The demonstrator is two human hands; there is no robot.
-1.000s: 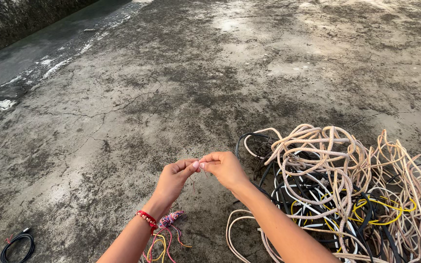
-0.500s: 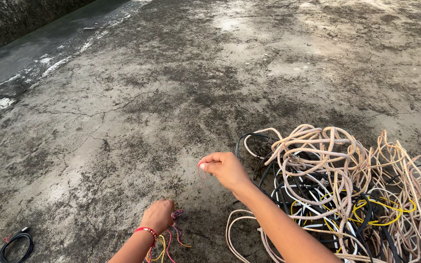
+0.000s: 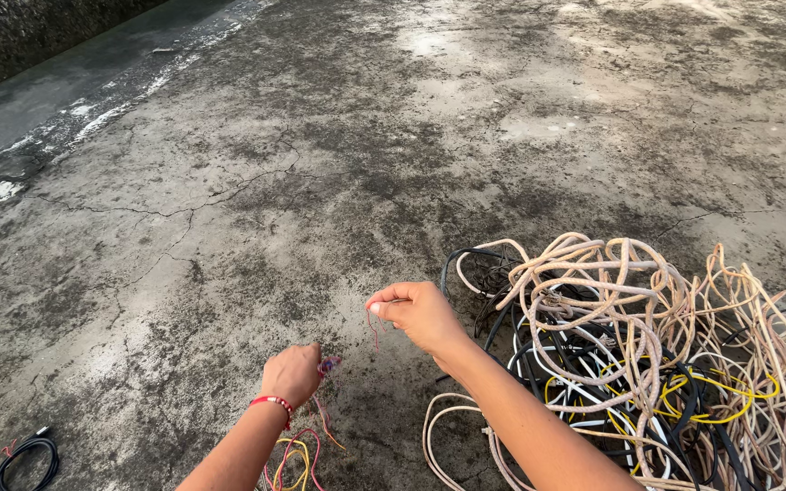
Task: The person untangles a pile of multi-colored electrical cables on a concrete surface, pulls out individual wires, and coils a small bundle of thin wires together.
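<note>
thin red wire (image 3: 373, 329) barely visible in right hand (image 3: 416, 315); left hand (image 3: 291, 373) perhaps hiding bundle.

Outdoor work yard or rooftop, lit by daylight. Rough, stained, cracked concrete floor (image 3: 256, 182) with a shallow gutter (image 3: 56, 86) along a dark wall (image 3: 20, 32). Big tangle of scrap cables (image 3: 648, 355) heaped straight on the ground.
</note>
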